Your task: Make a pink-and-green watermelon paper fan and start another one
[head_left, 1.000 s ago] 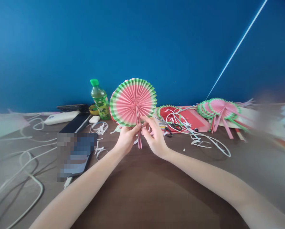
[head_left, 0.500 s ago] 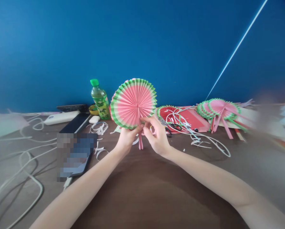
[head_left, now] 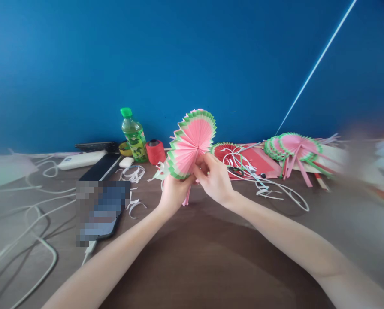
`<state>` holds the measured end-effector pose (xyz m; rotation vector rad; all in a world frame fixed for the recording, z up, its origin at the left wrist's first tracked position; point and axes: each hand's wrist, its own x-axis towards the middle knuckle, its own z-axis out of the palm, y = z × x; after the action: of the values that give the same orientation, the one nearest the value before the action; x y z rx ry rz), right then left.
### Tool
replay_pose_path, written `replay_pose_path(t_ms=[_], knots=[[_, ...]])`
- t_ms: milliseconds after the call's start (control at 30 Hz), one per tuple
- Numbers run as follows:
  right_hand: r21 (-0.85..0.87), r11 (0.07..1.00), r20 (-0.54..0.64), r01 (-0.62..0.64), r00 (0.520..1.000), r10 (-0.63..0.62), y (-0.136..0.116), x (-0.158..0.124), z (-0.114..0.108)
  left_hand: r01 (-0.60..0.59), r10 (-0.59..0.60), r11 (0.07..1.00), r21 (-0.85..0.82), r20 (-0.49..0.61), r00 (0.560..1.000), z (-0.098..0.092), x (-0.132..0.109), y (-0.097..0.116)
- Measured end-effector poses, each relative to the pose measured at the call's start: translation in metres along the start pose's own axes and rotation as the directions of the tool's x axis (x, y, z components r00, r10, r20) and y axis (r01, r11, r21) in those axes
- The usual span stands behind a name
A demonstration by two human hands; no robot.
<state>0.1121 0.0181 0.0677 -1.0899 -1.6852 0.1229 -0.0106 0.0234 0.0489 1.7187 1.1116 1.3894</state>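
A pleated paper fan (head_left: 195, 135), pink with a white band and a green zigzag edge, is held up above the table between both hands. My left hand (head_left: 176, 193) is closed on its lower left part. With bent fingers, my right hand (head_left: 213, 178) pinches the fan just below its centre. The fan is turned at an angle and looks narrow, its pleats bunched. A pink paper strip (head_left: 186, 198) pokes out beneath my left hand; the rest of the handle is hidden by my fingers.
Behind the hands stand a green-capped bottle (head_left: 134, 139) and a red thread spool (head_left: 155, 151). Finished fans (head_left: 294, 146) lie at right, near white cords (head_left: 285, 189), scissors (head_left: 236, 171) and red paper (head_left: 259, 161). A phone (head_left: 106, 210) and cables (head_left: 46, 240) occupy the left.
The fan has gone from a round disc facing me to a turned, narrower shape, shifting slightly right. The red spool behind it has come into view. Both hands keep their hold.
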Motion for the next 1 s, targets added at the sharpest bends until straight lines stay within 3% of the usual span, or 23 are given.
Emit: replay_pose_path(t_ms=[233,500,800,1000], knots=[[0.148,0.988,0.018,-0.042,0.999,0.04,0.003,0.002,0.001,0.041,-0.04,0.999,-0.009,0.083,0.996,0.005,-0.002,0.002],[0.137,0.98,-0.061,-0.143,0.986,0.152,0.009,0.01,-0.004,0.121,-0.094,0.987,-0.108,0.227,0.969,0.01,-0.007,-0.014],[0.21,0.956,0.011,-0.205,0.978,0.207,0.015,0.006,0.003,0.124,-0.12,0.992,-0.003,0.217,0.969,0.012,-0.006,-0.037],[0.196,0.953,0.017,-0.229,0.973,0.23,0.017,0.005,0.003,0.134,-0.125,0.991,-0.022,0.231,0.965,0.013,-0.009,-0.037]])
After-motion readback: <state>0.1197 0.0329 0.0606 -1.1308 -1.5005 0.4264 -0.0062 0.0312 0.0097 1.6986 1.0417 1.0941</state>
